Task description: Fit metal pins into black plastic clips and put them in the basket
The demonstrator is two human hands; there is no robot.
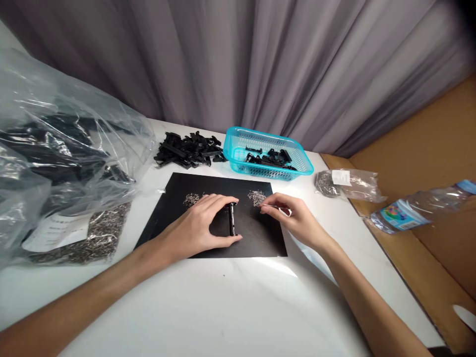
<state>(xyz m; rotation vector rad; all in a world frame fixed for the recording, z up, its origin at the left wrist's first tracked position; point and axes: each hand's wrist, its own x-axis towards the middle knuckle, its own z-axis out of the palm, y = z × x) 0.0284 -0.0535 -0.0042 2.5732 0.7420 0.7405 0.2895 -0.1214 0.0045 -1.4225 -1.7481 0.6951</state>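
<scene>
My left hand (203, 220) is closed on a narrow black plastic part (232, 218). Thumb and fingertips grip it by its two ends, so it stands lengthwise over the black mat (211, 182). Above the mat's right side, my right hand (293, 213) pinches a thin, pale metallic tool that looks like tweezers (284, 209); its tip is near a small pile of fine metal pieces (256, 197). Beside the fingers of my left hand lies another small pile of metal pieces (191, 199), partly covered by that hand.
Behind the mat are a heap of black plastic parts (188, 148) and a blue basket (232, 166) holding similar parts. Large clear bags (74, 148) and a bag of metal pieces (100, 238) lie left. A small bag (329, 183) and plastic bottle (409, 210) lie right.
</scene>
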